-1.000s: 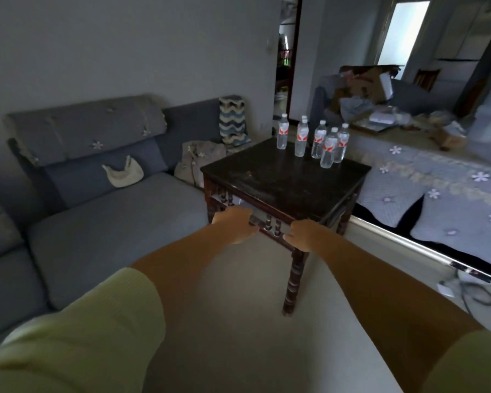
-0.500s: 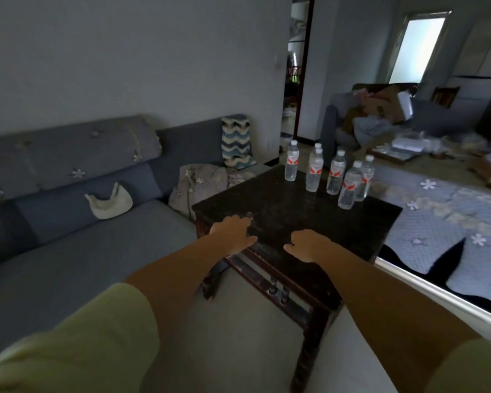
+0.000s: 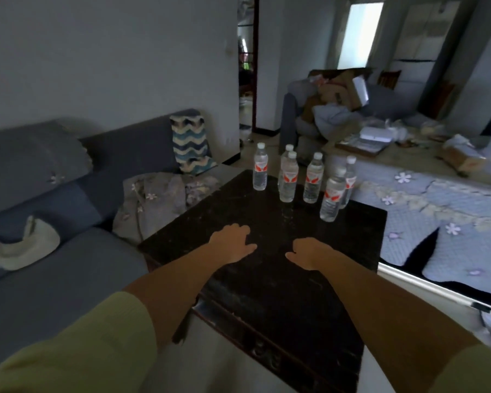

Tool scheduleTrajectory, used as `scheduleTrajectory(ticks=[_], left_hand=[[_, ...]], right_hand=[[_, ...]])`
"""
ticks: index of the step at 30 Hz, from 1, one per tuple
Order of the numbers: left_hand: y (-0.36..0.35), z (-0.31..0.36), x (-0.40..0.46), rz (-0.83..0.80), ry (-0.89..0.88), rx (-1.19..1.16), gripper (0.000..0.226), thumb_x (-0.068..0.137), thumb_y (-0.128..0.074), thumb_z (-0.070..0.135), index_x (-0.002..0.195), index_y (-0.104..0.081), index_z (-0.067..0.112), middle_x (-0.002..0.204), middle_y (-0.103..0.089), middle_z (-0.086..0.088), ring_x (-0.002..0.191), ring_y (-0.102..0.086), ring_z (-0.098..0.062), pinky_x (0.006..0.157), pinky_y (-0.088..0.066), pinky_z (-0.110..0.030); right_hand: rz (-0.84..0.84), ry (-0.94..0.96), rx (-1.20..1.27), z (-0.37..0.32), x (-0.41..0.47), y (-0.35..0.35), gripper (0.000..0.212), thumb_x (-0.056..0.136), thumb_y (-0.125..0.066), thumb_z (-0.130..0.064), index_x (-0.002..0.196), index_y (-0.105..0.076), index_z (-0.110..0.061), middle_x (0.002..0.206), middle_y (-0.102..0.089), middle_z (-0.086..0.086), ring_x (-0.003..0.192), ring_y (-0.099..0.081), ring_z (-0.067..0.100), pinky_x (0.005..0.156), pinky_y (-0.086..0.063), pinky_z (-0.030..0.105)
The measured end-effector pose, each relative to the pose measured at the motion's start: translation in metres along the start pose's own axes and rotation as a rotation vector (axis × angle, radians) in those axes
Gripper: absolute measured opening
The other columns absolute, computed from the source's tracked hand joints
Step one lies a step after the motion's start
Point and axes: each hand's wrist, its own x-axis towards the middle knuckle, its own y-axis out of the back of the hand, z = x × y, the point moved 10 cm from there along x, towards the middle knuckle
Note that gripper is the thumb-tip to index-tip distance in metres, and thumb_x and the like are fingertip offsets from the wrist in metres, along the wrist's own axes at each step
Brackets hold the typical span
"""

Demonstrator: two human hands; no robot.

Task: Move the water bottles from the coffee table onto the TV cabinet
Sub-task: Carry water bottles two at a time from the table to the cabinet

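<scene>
Several clear water bottles (image 3: pixel 288 177) with red-and-white labels and white caps stand upright in a cluster at the far part of the dark wooden coffee table (image 3: pixel 238 211). My left hand (image 3: pixel 233 243) hovers over the table's middle, palm down, fingers loosely curled, holding nothing. My right hand (image 3: pixel 309 252) hangs beside it, also loosely curled and holding nothing. Both hands are well short of the bottles. The nearest bottle (image 3: pixel 332 198) stands up and to the right of my right hand. The TV cabinet is not in view.
A grey-blue sofa (image 3: pixel 54 251) runs along the left, with a cream bag (image 3: pixel 23 245), a floral bag (image 3: pixel 153 199) and a zigzag cushion (image 3: pixel 192 143). A flowered quilt (image 3: pixel 437 222) lies to the right. Behind it stands a cluttered armchair (image 3: pixel 332 103), and a doorway (image 3: pixel 247 66) opens at the back.
I have come closer to the coffee table. My hands have moved from its near edge to above its middle, nearer the bottles. The bottles have not moved.
</scene>
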Motion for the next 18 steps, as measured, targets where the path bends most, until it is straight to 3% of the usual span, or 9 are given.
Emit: scheduleTrajectory(ticks=[9, 18], left_hand=[[0.031, 0.017, 0.159, -0.04, -0.277, 0.018, 0.056, 0.093, -0.051, 0.049, 0.139, -0.042, 0.018, 0.136, -0.047, -0.009, 0.123, -0.048, -0.027, 0.102, -0.044, -0.044], [-0.007, 0.054, 0.271, -0.169, -0.357, -0.116, 0.057, 0.093, -0.053, 0.047, 0.139, -0.042, 0.015, 0.135, -0.048, -0.009, 0.121, -0.05, -0.025, 0.099, -0.045, -0.037]], right_hand=[[0.162, -0.161, 0.201, 0.031, 0.089, 0.063, 0.049, 0.099, -0.042, -0.044, 0.13, -0.051, -0.008, 0.135, -0.052, 0.015, 0.123, -0.05, 0.032, 0.099, -0.042, 0.038], [0.182, -0.405, 0.386, 0.11, 0.14, 0.042, 0.036, 0.097, -0.044, -0.043, 0.11, -0.06, -0.013, 0.121, -0.061, 0.01, 0.113, -0.057, 0.028, 0.093, -0.047, 0.037]])
